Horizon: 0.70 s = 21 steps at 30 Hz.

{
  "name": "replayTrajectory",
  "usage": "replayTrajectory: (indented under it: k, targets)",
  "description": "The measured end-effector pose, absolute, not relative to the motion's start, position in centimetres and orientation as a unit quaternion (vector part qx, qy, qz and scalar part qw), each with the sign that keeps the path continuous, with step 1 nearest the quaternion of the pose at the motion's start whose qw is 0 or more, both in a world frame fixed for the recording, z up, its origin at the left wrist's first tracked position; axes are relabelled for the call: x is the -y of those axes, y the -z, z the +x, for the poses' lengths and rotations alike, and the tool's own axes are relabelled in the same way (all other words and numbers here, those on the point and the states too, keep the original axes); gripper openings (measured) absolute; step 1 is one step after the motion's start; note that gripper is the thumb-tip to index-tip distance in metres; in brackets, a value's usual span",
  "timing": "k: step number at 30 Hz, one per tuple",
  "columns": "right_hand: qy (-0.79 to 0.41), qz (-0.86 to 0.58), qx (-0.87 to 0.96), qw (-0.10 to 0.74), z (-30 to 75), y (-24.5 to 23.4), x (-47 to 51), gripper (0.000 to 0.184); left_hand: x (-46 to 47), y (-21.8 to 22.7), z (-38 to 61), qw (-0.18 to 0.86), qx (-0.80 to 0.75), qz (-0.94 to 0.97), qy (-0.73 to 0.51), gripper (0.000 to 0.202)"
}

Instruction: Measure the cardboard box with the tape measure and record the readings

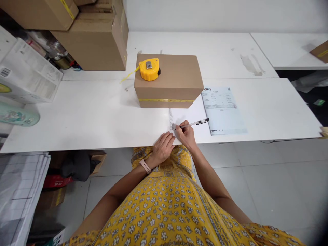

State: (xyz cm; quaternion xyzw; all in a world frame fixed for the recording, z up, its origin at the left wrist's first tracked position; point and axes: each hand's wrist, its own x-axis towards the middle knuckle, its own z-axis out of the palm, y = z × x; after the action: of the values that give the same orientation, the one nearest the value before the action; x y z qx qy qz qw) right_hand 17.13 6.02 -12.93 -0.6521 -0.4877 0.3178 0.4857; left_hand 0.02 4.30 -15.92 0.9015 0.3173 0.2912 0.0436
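My right hand (186, 134) grips a pen (194, 123), its tip touching the top left of a white spiral notebook (189, 114) at the table's near edge. My left hand (164, 147) lies flat with fingers stretched out on the table edge just left of the notebook; a watch is on its wrist. Behind the notebook stands a brown cardboard box (171, 77) with a yellow tape measure (149, 69) on top. The tape's blade runs along the box's front face. A printed light-blue sheet (222, 109) lies on the notebook's right side.
Large cardboard boxes (97, 37) are stacked at the back left of the white table (89, 112). White printed cartons (28, 73) sit at the far left. A second white table (289, 48) stands at the back right. Stacked sheets (20, 184) lie on the floor at left.
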Motion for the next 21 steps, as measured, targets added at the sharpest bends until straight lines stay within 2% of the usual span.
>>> replayTrajectory:
  k: [21]
  targets:
    - [-0.290, -0.660, 0.521, 0.457, 16.97, 13.38, -6.06, 0.021, -4.22, 15.57, 0.01, 0.051, -0.320, 0.904, -0.278, 0.036]
